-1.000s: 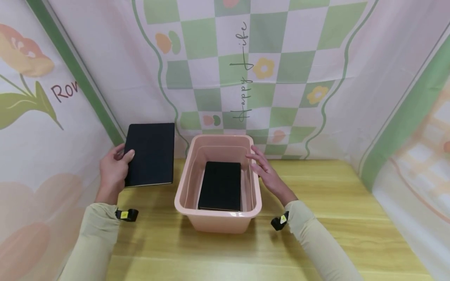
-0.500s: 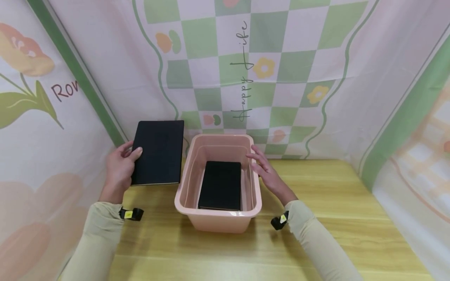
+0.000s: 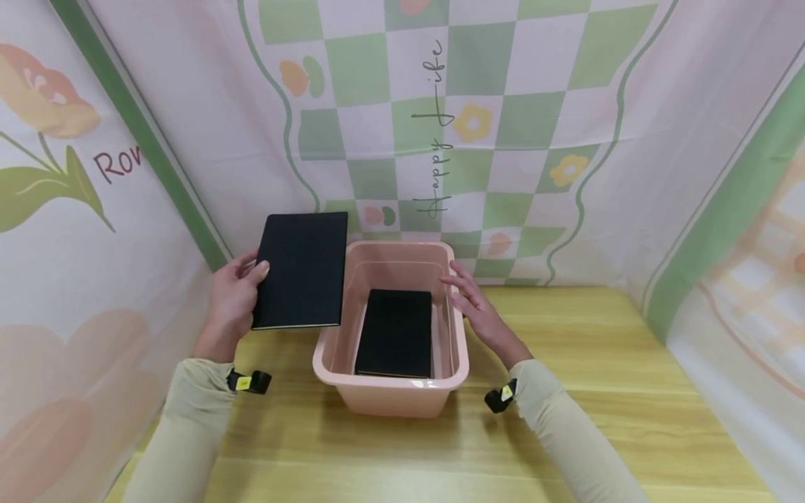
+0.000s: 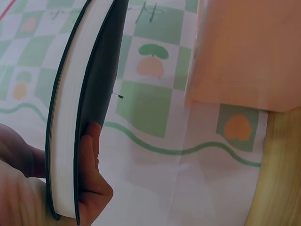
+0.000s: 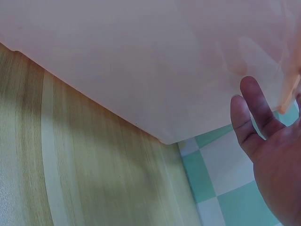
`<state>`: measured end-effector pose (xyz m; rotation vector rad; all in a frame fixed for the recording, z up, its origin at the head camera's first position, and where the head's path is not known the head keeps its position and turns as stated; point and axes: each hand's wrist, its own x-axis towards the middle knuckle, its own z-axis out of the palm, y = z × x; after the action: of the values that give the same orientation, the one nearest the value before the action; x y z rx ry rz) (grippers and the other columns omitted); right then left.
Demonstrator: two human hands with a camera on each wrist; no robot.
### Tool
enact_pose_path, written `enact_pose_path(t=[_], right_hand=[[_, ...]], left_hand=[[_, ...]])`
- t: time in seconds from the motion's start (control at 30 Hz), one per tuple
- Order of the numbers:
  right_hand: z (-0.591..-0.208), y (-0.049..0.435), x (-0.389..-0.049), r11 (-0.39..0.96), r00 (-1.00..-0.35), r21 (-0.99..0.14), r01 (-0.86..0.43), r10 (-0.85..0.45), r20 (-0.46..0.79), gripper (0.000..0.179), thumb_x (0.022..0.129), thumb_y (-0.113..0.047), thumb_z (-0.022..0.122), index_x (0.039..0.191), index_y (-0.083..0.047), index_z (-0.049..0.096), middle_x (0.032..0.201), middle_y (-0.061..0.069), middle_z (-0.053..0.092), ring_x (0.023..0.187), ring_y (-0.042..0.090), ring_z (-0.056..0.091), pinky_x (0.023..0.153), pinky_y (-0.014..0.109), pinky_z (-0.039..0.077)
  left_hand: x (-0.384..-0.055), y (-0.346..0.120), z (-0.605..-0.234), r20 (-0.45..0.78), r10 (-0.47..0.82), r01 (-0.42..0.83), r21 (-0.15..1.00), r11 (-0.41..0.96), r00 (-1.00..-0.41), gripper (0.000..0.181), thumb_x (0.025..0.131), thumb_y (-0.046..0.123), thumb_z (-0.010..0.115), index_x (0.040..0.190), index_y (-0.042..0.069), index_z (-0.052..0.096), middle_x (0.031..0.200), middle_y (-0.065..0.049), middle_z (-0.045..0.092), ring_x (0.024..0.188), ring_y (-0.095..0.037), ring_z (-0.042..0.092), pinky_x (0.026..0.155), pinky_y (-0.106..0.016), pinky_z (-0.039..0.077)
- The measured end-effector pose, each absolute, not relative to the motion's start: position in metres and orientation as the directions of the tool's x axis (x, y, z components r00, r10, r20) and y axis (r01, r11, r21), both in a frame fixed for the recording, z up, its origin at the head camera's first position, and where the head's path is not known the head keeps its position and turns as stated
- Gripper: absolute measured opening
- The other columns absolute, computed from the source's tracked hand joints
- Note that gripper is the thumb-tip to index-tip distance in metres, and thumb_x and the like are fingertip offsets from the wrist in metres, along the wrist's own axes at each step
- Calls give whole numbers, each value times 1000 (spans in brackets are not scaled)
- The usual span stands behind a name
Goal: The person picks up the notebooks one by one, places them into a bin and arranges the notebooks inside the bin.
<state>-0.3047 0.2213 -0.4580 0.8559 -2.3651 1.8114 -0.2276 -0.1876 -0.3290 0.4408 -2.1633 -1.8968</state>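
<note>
My left hand (image 3: pixel 233 297) grips a black hardcover notebook (image 3: pixel 302 272) by its left edge, thumb on the cover and fingers beneath. In the left wrist view the notebook (image 4: pixel 70 113) shows its white page edges between dark covers. It is held up, overlapping the left rim of a pink plastic tub (image 3: pixel 393 399) in the head view. Inside the tub lies another black notebook (image 3: pixel 395 332), flat on the bottom. My right hand (image 3: pixel 474 304) is at the tub's right rim with fingers extended over it; in the right wrist view its fingers (image 5: pixel 256 101) are spread near the tub's outer wall.
The tub stands on a wood-grain table (image 3: pixel 566 391). Behind it hangs a green-and-white checked cloth (image 3: pixel 418 140), with printed cloth (image 3: pixel 63 279) on the left side too. Black wrist straps (image 3: pixel 250 381) sit on both forearms.
My left hand has carried the notebook to the right, from beside the tub to over its left rim. My right hand, the tub and the notebook inside have stayed put.
</note>
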Motion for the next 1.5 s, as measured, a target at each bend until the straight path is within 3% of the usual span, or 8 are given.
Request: enact_pose_path(t=[0.2, 0.4, 0.73, 1.17, 1.5], right_hand=[[-459, 221, -305, 166, -841, -867, -470, -382, 383, 37, 110, -14, 40, 143, -2, 50, 173, 7, 13, 154, 35, 18, 88, 22, 45], [-460, 220, -305, 173, -835, -858, -483, -386, 392, 36, 110, -14, 39, 142, -1, 49, 172, 9, 13, 155, 35, 16, 88, 24, 44], [-459, 220, -304, 159, -836, -862, -481, -379, 396, 36, 109, -12, 40, 141, 1, 49, 172, 11, 13, 155, 36, 17, 91, 19, 43], [-458, 219, -304, 186, -850, -869, -458, -377, 368, 36, 110, -16, 40, 142, -3, 50, 172, 7, 14, 151, 34, 24, 86, 26, 44], [-459, 219, -305, 186, -854, -874, -450, -377, 360, 37, 110, -17, 40, 143, -4, 50, 173, 3, 14, 151, 33, 25, 87, 32, 44]], left_hand=[[-227, -179, -325, -36, -308, -80, 988, 130, -951, 53, 107, 22, 51, 158, 14, 38, 151, -13, 48, 101, -4, 58, 82, -15, 52], [-228, -172, -324, -38, -281, -83, 985, 150, -959, 51, 108, 20, 50, 158, 14, 39, 152, -15, 49, 101, -8, 61, 81, -17, 53], [-233, -157, -325, -56, -236, -84, 991, 108, -970, 50, 109, 23, 47, 158, 17, 39, 152, -14, 50, 114, -22, 61, 93, -31, 53], [-238, -144, -325, -77, -187, -84, 996, 30, -979, 51, 110, 21, 44, 160, 17, 33, 159, -14, 44, 131, -33, 54, 112, -48, 46], [-247, -128, -321, -66, -177, -63, 998, -21, -982, 50, 109, 17, 46, 158, 15, 36, 152, -16, 50, 119, -27, 60, 101, -41, 51]])
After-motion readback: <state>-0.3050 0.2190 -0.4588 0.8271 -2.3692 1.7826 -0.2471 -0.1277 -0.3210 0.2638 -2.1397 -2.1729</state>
